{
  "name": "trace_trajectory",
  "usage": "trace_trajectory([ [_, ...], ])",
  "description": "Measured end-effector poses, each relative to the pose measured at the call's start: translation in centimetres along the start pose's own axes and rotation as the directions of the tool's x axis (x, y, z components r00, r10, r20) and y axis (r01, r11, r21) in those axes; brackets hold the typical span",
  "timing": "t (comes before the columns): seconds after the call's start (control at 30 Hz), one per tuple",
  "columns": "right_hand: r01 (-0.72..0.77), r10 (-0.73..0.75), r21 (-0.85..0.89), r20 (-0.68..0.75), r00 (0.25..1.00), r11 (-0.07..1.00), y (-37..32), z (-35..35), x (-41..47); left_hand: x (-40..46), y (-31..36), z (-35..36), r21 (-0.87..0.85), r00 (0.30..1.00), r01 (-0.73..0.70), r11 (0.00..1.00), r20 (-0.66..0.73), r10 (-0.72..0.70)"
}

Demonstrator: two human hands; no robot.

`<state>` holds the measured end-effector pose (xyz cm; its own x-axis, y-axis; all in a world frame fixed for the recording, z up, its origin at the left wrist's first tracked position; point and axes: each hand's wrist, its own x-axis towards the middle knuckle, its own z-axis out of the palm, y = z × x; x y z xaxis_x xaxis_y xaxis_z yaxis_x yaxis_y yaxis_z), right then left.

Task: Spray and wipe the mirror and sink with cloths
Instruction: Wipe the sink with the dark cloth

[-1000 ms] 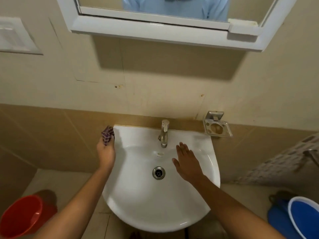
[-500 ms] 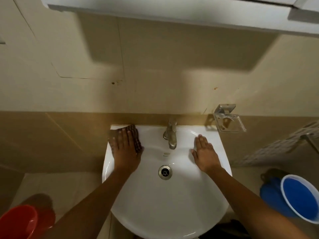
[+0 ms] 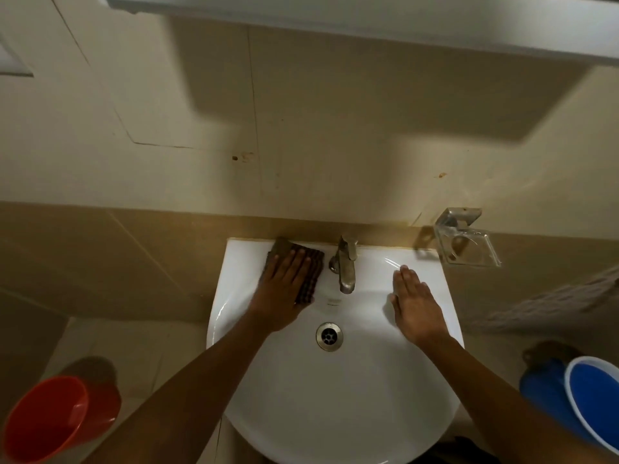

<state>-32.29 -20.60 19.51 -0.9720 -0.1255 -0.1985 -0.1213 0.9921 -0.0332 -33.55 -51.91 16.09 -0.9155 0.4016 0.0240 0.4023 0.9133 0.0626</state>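
I see the left hand (image 3: 283, 289) now flat, pressing the dark checked cloth (image 3: 310, 269) left of the steel tap (image 3: 345, 266), no longer bunching it. Right hand (image 3: 415, 303) open on the white ceramic sink (image 3: 335, 413). Wiping's started.

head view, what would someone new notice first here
The white sink fills the middle, with the left hand pressing a dark checked cloth flat on its back ledge, left of the metal tap. The right hand lies flat and bare on the ledge to the tap's right. On the floor, a red bucket sits at lower left and a blue bucket at lower right.
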Motion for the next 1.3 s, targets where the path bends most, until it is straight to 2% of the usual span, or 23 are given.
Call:
trace_trajectory([
  [0.1,0.036,-0.035,0.016,-0.039,0.999,0.999,0.6,0.1,-0.3,-0.9,-2.1,-0.5,0.033,0.993,0.116,0.993,0.009,-0.117],
  [0.23,0.106,-0.106,0.015,-0.019,0.994,0.994,1.8,-0.3,-0.3,-1.2,-3.8,-1.1,-0.006,0.962,0.274,0.962,-0.001,-0.274],
  [0.33,0.103,-0.103,0.004,-0.006,0.995,0.995,3.0,-1.0,-0.3,-1.0,-3.0,-1.2,-0.046,0.911,0.413,0.91,0.001,-0.413],
  [0.4,0.094,-0.094,0.003,0.021,0.995,0.996,4.2,-1.4,-0.4,-0.8,-1.8,-1.0,-0.052,0.894,0.448,0.893,0.001,-0.448],
  [0.7,0.173,-0.173,0.006,0.084,0.981,0.985,6.5,-1.7,-0.6,3.2,5.0,-0.2,-0.078,0.966,0.247,0.966,0.098,-0.239],
  [0.97,0.241,-0.244,0.056,0.053,0.968,0.969,8.4,-1.7,-0.7,0.7,8.3,0.6,-0.116,0.946,0.323,0.939,0.025,-0.322],
  [1.17,0.259,-0.264,0.086,0.063,0.962,0.962,9.4,-1.8,-1.2,-0.1,14.3,1.0,-0.193,0.942,0.336,0.922,0.086,-0.325],
  [1.3,0.267,-0.272,0.072,0.074,0.96,0.961,9.9,-1.9,-1.2,1.8,17.0,0.6,-0.179,0.946,0.32,0.93,0.12,-0.302],
])
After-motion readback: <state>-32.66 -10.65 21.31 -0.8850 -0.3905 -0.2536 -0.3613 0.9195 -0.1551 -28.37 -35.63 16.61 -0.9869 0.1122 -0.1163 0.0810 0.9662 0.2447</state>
